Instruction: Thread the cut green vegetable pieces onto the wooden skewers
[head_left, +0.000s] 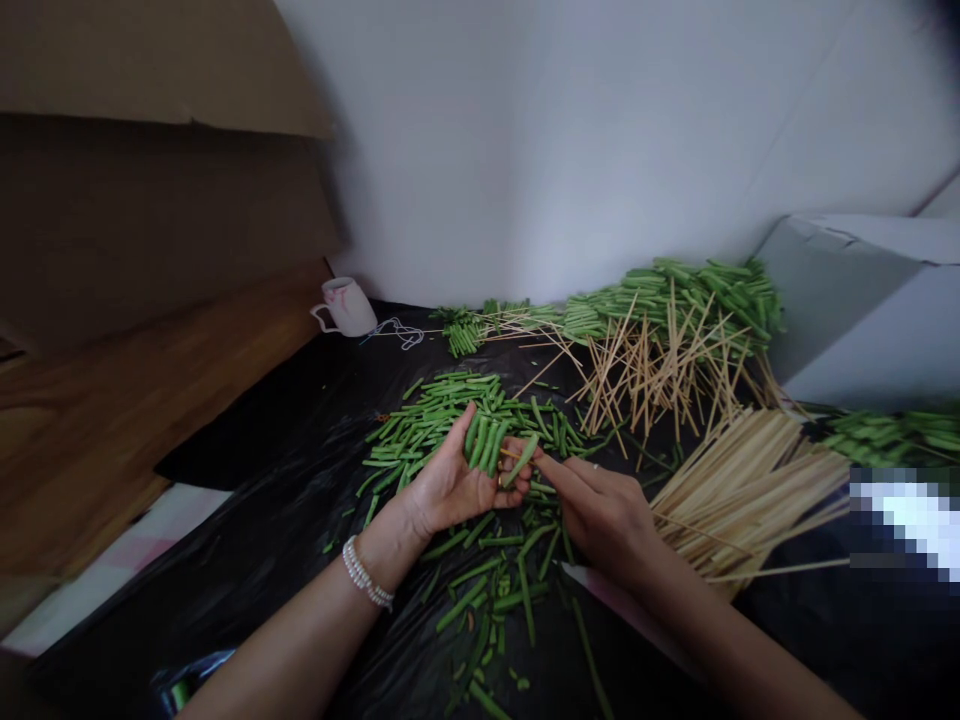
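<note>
My left hand point(459, 490), palm up with a beaded bracelet at the wrist, holds a short row of cut green beans point(486, 443) side by side. A thin wooden skewer point(510, 455) sticks out of the row towards the right. At its end is another green bean piece point(522, 462), paler and tilted, between the two hands. My right hand point(604, 505) is closed, its fingertips pinching at this piece; its lower fingers are partly hidden. Beneath both hands lies a loose pile of cut green beans point(427, 425).
Skewered beans point(675, 300) are heaped along the wall, their sticks point(645, 380) pointing forward. A bundle of bare skewers point(735, 490) lies at the right. A white mug point(348, 307) stands at back left. A cardboard box point(165, 190) and a white box point(862, 300) flank the black plastic sheet point(285, 500).
</note>
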